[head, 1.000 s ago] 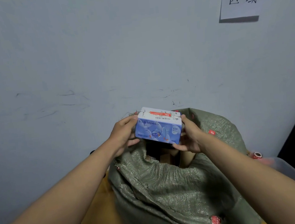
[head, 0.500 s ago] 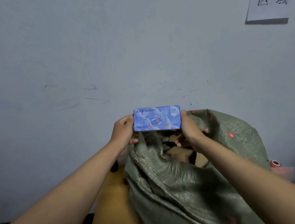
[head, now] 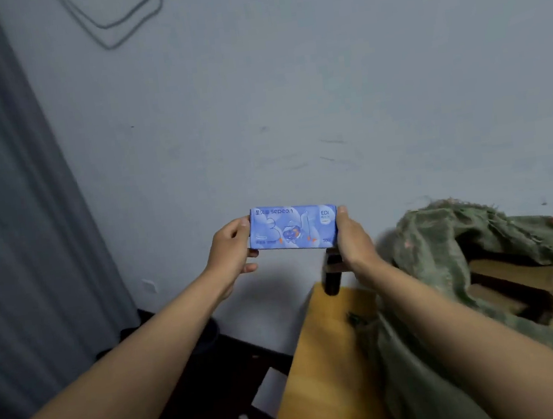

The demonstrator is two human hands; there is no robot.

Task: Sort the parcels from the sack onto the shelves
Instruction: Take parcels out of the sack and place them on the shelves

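Observation:
A small blue box (head: 292, 228) with white and orange print is held up in front of the wall, its printed face toward me. My left hand (head: 231, 249) grips its left end and my right hand (head: 352, 235) grips its right end. The green woven sack (head: 446, 259) slumps at the right on a yellow-brown surface (head: 323, 359), its mouth open. Brown cardboard parcels (head: 517, 281) show inside the sack. No shelves are in view.
A grey curtain (head: 20, 238) hangs along the left. The pale wall (head: 290, 104) fills the background, with a dark cable (head: 116, 24) looped near the top. A dark post (head: 332, 278) stands at the surface's far corner. Dark floor (head: 219, 388) lies below left.
My view has swung left: the sack now sits at the right and the curtain has come into view. The box has moved away from above the sack, still held by both hands.

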